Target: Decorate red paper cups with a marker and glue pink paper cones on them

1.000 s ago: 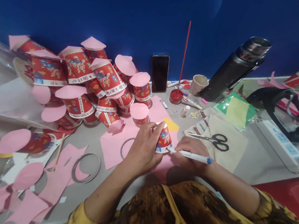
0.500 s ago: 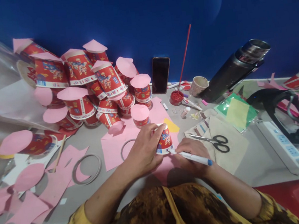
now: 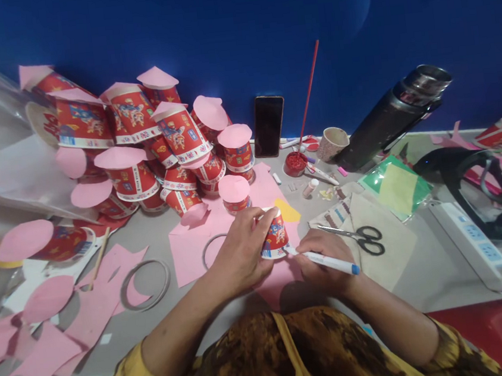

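A small red printed paper cup (image 3: 276,233) stands upside down, its white rim low and towards me. My left hand (image 3: 241,246) is closed around its left side, with the index finger along the top. In my right hand (image 3: 325,258) is a white marker pen (image 3: 333,262) with a blue end, its tip at the cup's lower right rim. Pink paper (image 3: 186,257) lies under the cup, with a yellow scrap (image 3: 289,210) beside it. Just beyond is another red cup (image 3: 236,197) with a pink paper disc on top.
Many red cups with pink tops (image 3: 131,114) are stacked at the back left. Scissors (image 3: 364,239), a phone (image 3: 269,126), a black flask (image 3: 393,116) and a power strip (image 3: 476,242) lie right of centre. Tape rings (image 3: 144,285) and pink scraps (image 3: 85,313) are at the left.
My right hand and the marker pen have shifted slightly to the right. The pen's tip stays by the cup's rim, and my left hand keeps its hold.
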{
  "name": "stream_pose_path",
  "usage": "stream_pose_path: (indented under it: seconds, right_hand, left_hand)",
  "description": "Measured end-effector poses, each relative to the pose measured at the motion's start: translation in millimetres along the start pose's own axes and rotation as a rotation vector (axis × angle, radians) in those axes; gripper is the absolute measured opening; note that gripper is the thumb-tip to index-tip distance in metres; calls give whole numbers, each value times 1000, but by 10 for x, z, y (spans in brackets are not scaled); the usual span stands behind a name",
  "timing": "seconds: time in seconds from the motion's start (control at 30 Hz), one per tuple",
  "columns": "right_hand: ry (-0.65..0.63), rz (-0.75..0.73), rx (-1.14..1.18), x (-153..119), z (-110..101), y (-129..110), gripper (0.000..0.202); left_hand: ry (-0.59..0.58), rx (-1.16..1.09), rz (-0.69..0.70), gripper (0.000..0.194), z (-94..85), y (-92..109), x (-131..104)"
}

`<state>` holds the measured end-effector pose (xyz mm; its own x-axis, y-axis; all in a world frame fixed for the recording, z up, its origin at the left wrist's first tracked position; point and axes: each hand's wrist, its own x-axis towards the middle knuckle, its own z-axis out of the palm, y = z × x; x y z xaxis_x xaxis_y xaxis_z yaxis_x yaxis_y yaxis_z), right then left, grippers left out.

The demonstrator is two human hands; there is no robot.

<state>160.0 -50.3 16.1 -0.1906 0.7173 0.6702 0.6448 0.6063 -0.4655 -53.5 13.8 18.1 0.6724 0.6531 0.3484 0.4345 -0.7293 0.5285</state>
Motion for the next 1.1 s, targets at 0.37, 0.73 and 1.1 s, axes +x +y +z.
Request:
stream_pose_path:
  seconds: [0.37, 0.73, 1.1]
  right_hand:
    - [-4, 11, -17, 49, -26, -14, 12]
    - [-15, -25, 36, 9, -1, 2, 10]
    - [-8, -61, 63, 19, 16, 19, 9]
  left_hand:
    - [-14, 11, -6, 81, -16, 4, -5]
    - [-4, 26, 11, 83, -17, 8, 7]
    - [-14, 17, -3, 81, -36, 24, 14]
